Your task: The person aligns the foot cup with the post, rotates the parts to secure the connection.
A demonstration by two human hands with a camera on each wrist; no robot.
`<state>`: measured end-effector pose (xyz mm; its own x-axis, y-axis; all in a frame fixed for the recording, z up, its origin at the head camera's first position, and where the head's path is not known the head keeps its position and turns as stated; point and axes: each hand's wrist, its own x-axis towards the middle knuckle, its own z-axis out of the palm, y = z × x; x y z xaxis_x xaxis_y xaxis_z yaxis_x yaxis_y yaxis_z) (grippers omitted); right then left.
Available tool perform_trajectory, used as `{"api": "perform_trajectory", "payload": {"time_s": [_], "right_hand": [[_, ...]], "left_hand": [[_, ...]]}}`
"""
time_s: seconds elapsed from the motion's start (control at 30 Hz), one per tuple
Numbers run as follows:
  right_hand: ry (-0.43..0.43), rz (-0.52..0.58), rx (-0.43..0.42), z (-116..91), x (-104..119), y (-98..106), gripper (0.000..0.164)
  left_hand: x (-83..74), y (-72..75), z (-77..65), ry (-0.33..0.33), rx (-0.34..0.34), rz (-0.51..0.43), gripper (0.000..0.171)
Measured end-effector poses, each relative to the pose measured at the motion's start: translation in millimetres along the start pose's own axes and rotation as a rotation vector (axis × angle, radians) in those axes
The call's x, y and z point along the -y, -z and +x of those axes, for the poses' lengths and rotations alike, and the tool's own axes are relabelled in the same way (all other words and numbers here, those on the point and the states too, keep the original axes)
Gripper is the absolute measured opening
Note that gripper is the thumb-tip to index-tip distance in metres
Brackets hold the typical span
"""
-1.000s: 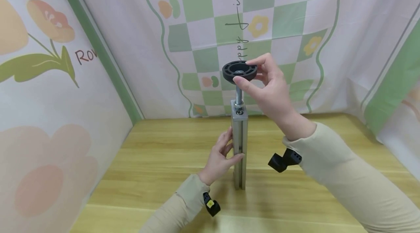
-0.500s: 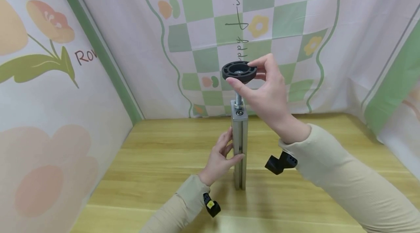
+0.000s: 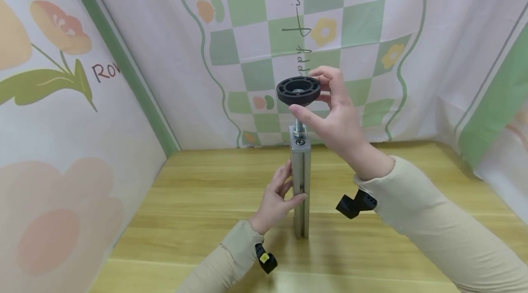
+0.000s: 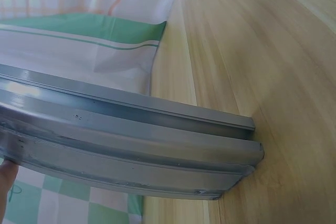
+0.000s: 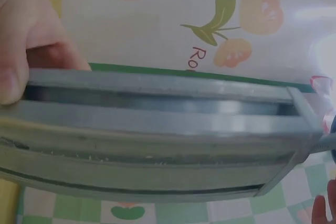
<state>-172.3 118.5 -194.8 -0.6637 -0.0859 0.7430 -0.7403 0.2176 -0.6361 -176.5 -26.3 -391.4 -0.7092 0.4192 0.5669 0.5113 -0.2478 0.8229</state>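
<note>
1. Metal profile (image 3: pixel 306 169) is gripped partway up by the left hand (image 3: pixel 274 201). Thumb is laid across the slotted near side; fingers are set along the far left side. The hold is narrow, filled by the bar.
2. Below that hold, the profile's lower end appears to be stood on the wooden table (image 3: pixel 206 247), bar upright. Weight is probably borne by the table, so the left hand seems to be needed chiefly as a brace against tipping or twisting.
3. Above that hold, the bar is capped by an end plate (image 3: pixel 302 149), with a screw head (image 3: pixel 300 142) sunk in it. Behind the screw, a nut (image 3: pixel 299 134) and an upright bolt (image 3: pixel 299 124) are seen.
4. Black foot (image 3: pixel 298 100) is carried at the bolt's top, well above the left hand, and is bracketed by the right hand (image 3: pixel 340 116): thumb under the near rim, fingers curved behind the far right. The grip is wide, about the disc's breadth; firm contact at each fingertip cannot be told.
5. Better purchase is presumably given by the broad rim than by the thin bolt.
6. Beyond both grips, a checkered curtain (image 3: pixel 243 75) is hung.
</note>
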Motion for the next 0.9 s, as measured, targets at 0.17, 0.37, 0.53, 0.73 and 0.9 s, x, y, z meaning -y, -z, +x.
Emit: {"api": "perform_trajectory", "payload": {"time_s": [0.17,0.37,0.53,0.73,0.9], "right_hand": [[-0.033,0.476,0.101,10.2,-13.9,3.2,0.055],[-0.169,0.771,0.290,23.2,-26.8,9.7,0.059],[-0.226,0.857,0.368,26.6,-30.3,11.7,0.056],[-0.153,1.077,0.514,31.5,-34.9,12.5,0.047],[-0.157,1.175,0.599,33.3,-33.8,13.4,0.051]], "left_hand": [[0.8,-0.9,0.5,-0.032,-0.008,-0.001,0.090],[-0.8,-0.7,0.6,-0.019,-0.013,-0.003,0.094],[0.8,0.1,0.1,-0.014,-0.011,0.004,0.093],[0.1,0.4,-0.4,-0.005,-0.012,0.005,0.090],[-0.2,0.7,-0.7,0.007,-0.017,0.011,0.084]]}}
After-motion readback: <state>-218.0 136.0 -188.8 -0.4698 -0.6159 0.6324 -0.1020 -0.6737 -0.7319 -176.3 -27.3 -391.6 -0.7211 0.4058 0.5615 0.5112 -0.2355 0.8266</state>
